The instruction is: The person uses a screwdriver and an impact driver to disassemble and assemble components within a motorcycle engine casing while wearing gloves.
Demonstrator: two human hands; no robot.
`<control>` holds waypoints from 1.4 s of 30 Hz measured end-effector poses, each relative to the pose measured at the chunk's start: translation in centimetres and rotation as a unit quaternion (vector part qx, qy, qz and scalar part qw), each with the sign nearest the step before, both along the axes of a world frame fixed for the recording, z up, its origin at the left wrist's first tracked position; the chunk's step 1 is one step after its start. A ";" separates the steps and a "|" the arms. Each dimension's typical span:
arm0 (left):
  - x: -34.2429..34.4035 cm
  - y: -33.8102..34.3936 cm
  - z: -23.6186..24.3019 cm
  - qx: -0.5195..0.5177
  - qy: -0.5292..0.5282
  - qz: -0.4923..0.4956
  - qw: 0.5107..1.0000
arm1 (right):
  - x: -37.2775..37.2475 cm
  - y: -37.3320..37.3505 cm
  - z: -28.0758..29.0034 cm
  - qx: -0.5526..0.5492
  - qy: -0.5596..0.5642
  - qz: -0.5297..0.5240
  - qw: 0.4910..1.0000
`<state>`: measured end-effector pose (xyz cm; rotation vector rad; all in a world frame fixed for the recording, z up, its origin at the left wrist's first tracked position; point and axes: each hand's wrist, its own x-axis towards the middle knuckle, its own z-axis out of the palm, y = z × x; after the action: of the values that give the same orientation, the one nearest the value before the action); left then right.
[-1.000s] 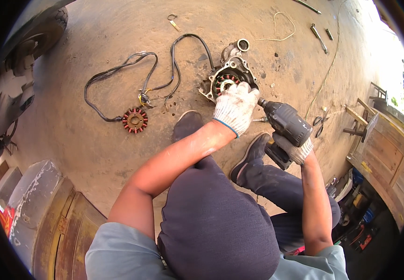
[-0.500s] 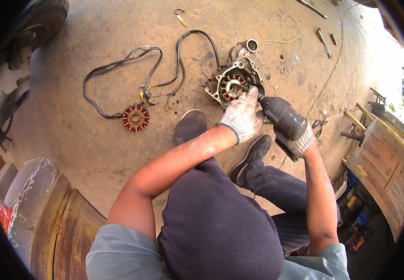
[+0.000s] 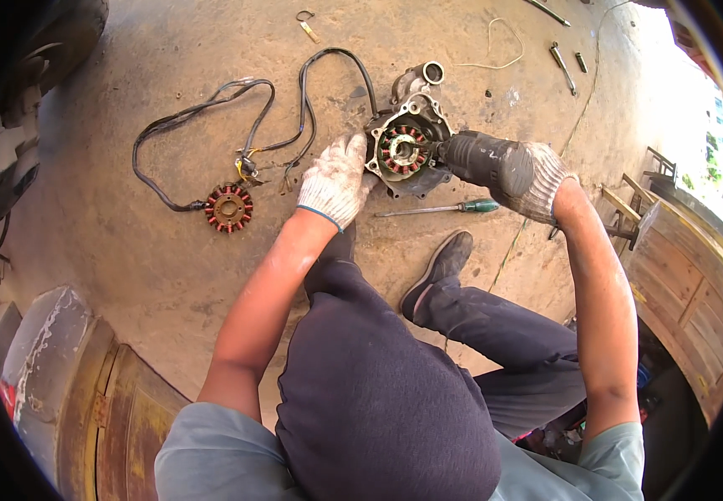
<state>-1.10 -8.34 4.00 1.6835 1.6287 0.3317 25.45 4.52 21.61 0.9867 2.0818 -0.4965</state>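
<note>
A grey metal engine cover (image 3: 416,107) lies on the floor with its hollow side up. Inside it sits a stator (image 3: 402,151) with reddish copper coils around a pale centre. My left hand (image 3: 336,177), in a whitish work glove, grips the cover's left edge; its fingertips are partly hidden there. My right hand (image 3: 541,182), also gloved, is closed on a dark power driver (image 3: 488,160). The driver lies nearly level, its nose pointing left at the stator's middle; I cannot tell whether its bit touches a screw. Below the cover rests a screwdriver (image 3: 441,209) with a green handle.
A second stator (image 3: 228,208) lies at left, joined to a black cable (image 3: 148,134) that loops to the cover. A ratchet-like tool (image 3: 563,68), a small socket piece (image 3: 581,62) and a rod (image 3: 547,12) lie far right. Wooden furniture (image 3: 687,284) stands at right.
My left hand has moved from the stator to the cover's left edge. My right hand has raised the driver and turned it more level. The screwdriver now shows on the floor.
</note>
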 end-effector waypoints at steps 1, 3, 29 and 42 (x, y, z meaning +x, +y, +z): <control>0.0 0.0 -0.7 0.001 -0.004 0.001 1.000 | 0.5 -0.1 -0.2 0.003 0.005 -0.020 1.000; -0.5 0.1 -1.2 0.001 0.006 -0.051 0.999 | -0.3 -1.2 0.2 -0.002 -0.005 -0.029 1.000; 11.7 2.6 4.3 -0.049 -0.312 0.098 0.944 | 4.3 -2.4 1.0 0.027 0.175 -0.011 0.984; 9.8 1.5 5.2 -0.179 -0.354 0.096 0.913 | 2.1 -5.6 0.4 0.048 0.137 -0.062 0.988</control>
<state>8.74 -6.79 9.18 0.9598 1.2010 0.6159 27.53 -1.10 22.04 1.1636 2.3151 -0.6287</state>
